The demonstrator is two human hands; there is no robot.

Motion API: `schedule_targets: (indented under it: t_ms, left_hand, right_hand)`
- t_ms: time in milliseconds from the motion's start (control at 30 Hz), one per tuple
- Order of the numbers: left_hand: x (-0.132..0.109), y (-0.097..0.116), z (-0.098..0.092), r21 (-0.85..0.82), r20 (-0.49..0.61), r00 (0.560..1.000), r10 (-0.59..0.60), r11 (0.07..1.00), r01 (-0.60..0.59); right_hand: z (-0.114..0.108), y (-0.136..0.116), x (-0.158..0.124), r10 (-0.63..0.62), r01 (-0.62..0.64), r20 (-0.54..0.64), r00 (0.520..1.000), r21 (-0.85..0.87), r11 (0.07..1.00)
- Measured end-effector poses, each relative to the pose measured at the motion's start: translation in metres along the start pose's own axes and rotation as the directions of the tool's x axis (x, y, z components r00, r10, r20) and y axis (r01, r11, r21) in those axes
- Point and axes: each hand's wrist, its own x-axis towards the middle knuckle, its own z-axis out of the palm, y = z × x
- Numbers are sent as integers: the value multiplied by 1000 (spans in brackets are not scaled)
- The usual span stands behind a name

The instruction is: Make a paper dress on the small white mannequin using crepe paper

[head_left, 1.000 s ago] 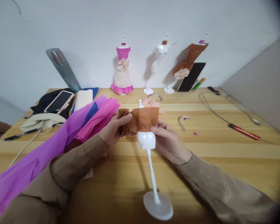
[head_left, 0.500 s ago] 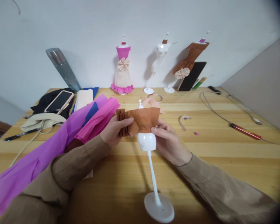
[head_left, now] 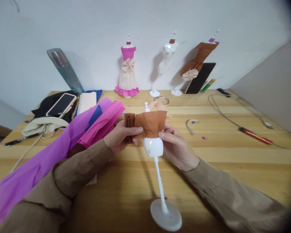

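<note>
A small white mannequin stand (head_left: 153, 147) rises on a thin pole from a round base (head_left: 166, 218) near the table's front edge. Brown crepe paper (head_left: 149, 122) is wrapped round its bust. My left hand (head_left: 120, 137) pinches the pleated left end of the paper, fingers closed on it. On the mannequin's right side, my right hand (head_left: 176, 145) presses the paper against the torso with its fingers curled round.
Purple and pink crepe sheets (head_left: 63, 142) lie under my left arm. Three mannequins stand at the wall: one in a pink dress (head_left: 127, 74), a bare one (head_left: 165, 61), a brown-dressed one (head_left: 195, 63). A phone (head_left: 61, 104), a flask (head_left: 65, 71), a cable (head_left: 235, 111) and a red pen (head_left: 255, 136) lie around.
My left fingers have slid right along the brown paper toward the mannequin, bunching the pleated end closer to the bust. The right hand has barely moved.
</note>
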Motion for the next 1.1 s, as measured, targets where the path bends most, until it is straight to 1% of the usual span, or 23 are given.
schedule_targets:
  t_ms: [100, 200, 333, 433, 567, 733, 900, 1000, 1100]
  left_hand:
    - [0, 3, -2, 5, 22, 999, -35, 999, 35]
    - [1, 1, -3, 8, 28, 998, -50, 999, 50]
    - [2, -2, -4, 30, 43, 999, -29, 999, 27]
    - [3, -2, -2, -1, 34, 999, 16, 1000, -16]
    - [2, -1, -1, -49, 0, 999, 38, 998, -38]
    - [2, -2, -3, -29, -25, 998, 57, 998, -57]
    - [2, -2, -2, -52, -89, 995, 44, 997, -48]
    - [2, -3, -1, -50, -73, 996, 58, 997, -62]
    - [2, -3, 0, -13, -28, 997, 73, 997, -73]
  right_hand:
    - [0, 1, 0, -2, 2, -15, 1000, -4, 1000]
    - [3, 0, -1, 15, -15, -3, 1000, 1, 1000]
    - [6, -1, -2, 22, -22, 10, 1000, 4, 1000]
    - [6, -1, -2, 12, -12, 3, 1000, -3, 1000]
    - [5, 0, -2, 2, -2, -6, 1000, 12, 1000]
    - [4, 0, -2, 0, 0, 15, 1000, 14, 1000]
    - [7, 1, -1, -40, 39, -41, 998, -16, 999]
    - [9, 1, -1, -53, 51, -60, 997, -33, 998]
    - [10, 0, -2, -55, 54, -46, 997, -39, 998]
